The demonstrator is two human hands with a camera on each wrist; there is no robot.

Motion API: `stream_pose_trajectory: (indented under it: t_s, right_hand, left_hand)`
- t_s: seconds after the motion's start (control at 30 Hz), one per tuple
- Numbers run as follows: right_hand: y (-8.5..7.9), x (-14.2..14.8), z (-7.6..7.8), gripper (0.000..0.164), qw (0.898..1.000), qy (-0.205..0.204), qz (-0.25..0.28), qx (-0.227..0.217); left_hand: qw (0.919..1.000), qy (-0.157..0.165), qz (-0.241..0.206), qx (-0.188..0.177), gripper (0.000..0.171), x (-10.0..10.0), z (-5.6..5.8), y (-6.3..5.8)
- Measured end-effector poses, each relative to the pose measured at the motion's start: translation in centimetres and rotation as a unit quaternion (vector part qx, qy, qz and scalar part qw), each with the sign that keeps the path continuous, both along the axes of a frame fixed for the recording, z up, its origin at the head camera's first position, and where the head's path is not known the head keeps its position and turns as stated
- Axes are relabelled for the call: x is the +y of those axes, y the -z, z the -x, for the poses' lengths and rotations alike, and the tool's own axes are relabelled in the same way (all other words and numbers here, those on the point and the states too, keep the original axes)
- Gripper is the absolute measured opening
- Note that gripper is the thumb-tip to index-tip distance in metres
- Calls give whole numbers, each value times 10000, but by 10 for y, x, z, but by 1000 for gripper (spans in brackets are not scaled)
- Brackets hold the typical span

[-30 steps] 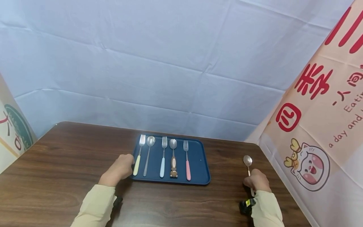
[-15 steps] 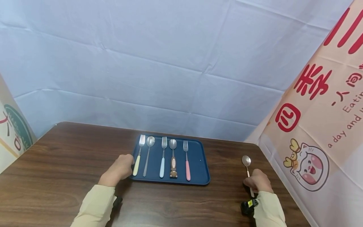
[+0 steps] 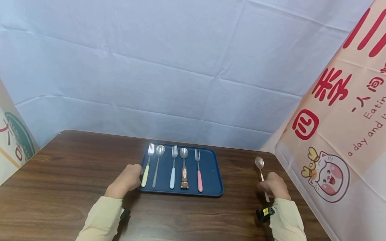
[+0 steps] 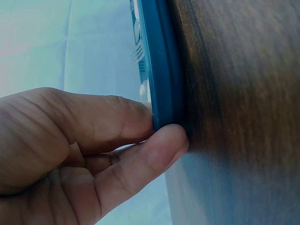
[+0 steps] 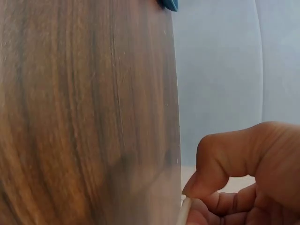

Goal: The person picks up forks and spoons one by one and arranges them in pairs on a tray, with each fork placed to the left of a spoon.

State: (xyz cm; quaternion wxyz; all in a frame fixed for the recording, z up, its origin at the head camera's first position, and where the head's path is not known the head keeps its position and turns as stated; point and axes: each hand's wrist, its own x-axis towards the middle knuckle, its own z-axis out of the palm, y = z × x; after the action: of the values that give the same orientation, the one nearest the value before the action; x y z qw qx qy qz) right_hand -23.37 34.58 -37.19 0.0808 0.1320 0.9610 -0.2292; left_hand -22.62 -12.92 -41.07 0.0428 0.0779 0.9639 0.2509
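Note:
In the head view my left hand (image 3: 126, 179) holds the left edge of a blue tray (image 3: 213, 182). The left wrist view has thumb and finger of the hand (image 4: 79, 136) pinching the tray's rim (image 4: 164, 61). On the tray, from left to right, lie a yellow-handled fork (image 3: 145, 175), a plain metal spoon (image 3: 155, 174), a blue-handled fork (image 3: 172, 178), a brown bear-handled spoon (image 3: 184, 174) and a pink-handled fork (image 3: 199, 180). Right of the tray, my right hand (image 3: 275, 185) pinches a pale-handled spoon (image 3: 259, 162); its handle (image 5: 184, 211) shows between the fingertips in the right wrist view.
The dark wooden table (image 3: 181, 217) carries everything. A pale cloth wall (image 3: 181, 83) stands behind its far edge, and a printed banner (image 3: 346, 134) runs along the right side. Another printed cloth (image 3: 18, 140) hangs at the left.
My right hand has moved the pale-handled spoon a little away from me and slightly left. My left hand, the tray and the cutlery on it stay in place.

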Motion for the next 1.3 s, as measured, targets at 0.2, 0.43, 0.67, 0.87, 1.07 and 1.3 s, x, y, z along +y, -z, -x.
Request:
stream_pose_trajectory:
  t_s: [0.2,0.43,0.67,0.87,1.07,1.3]
  right_hand:
    - [2,-2,2,16,10000,54,75,-22]
    - [3,-5,4,13,10000,23,63,34]
    - [6,-18,8,11,9999,-11,109,91]
    - [8,-35,13,12,9997,-85,193,106]
    - [10,-52,19,12,9996,-158,249,46]
    - [13,-71,25,10,9992,-347,185,41]
  left_hand:
    - [10000,-8,6,-44,33,0,1,1]
    - [10000,16,-8,4,36,-1,1,1]
    - [10000,32,-13,-13,33,-2,0,1]
    - [10000,35,1,8,36,-1,0,0]
    - [9999,-11,-25,-97,33,0,1,1]
    - [10000,4,-93,-4,37,-1,1,1]
